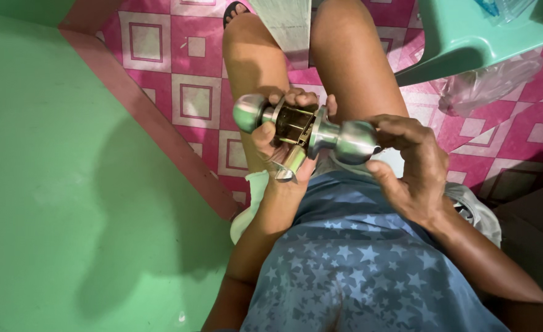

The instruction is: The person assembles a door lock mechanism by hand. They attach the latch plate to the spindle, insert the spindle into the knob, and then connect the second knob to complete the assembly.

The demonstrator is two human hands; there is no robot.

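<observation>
Head view: silver metal door knob lockset (305,129) held mid-air over lap, both knobs joined on brass chassis. Left hand (280,144) clasped around chassis; right hand (410,166) wrapped around right knob. Latch bolt (291,165) part-seated, not mounted on door.

Your left hand (283,138) and right hand (410,166) hold the doorknob set (305,129) between them above your lap — wall (68,184) to the left, plastic bag (490,83) on the floor (160,67) far right.
</observation>
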